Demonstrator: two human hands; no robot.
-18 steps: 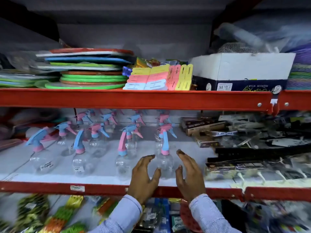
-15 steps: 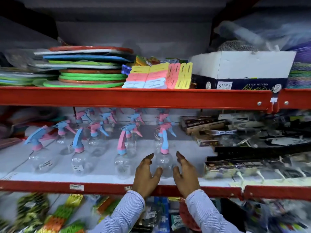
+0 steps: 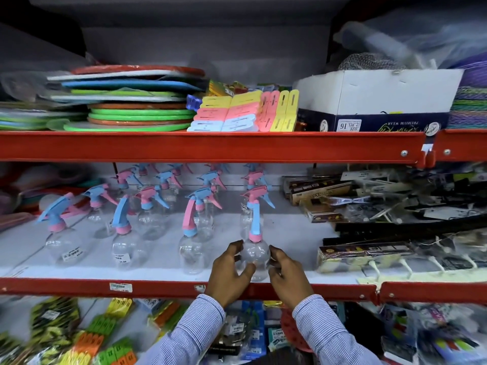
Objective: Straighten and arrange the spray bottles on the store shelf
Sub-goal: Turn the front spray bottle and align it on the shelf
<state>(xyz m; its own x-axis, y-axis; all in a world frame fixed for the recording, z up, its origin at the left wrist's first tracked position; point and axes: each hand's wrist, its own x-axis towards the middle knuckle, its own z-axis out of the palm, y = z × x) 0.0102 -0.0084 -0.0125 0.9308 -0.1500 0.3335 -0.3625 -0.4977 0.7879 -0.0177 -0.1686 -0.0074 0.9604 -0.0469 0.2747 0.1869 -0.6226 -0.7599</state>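
Several clear spray bottles with pink-and-blue trigger heads stand in rows on the white middle shelf (image 3: 290, 233). The front right bottle (image 3: 255, 252), with a blue trigger and pink collar, stands upright near the red front rail. My left hand (image 3: 230, 270) grips its left side and my right hand (image 3: 286, 271) its right side, fingers curled around the clear body. To its left stand a bottle with a pink trigger (image 3: 191, 248) and another with a blue trigger (image 3: 122, 248). The far-left front bottle (image 3: 59, 239) has its head leaning left.
Dark flat boxes and packaged goods (image 3: 369, 252) crowd the shelf right of the bottles. The red upper rail (image 3: 210, 146) hangs just above the bottle heads. Stacked mats, coloured clips and a white carton fill the shelf above; bagged items hang below.
Both hands moved inward and closed on the front right bottle; before, they hovered open on either side of it.
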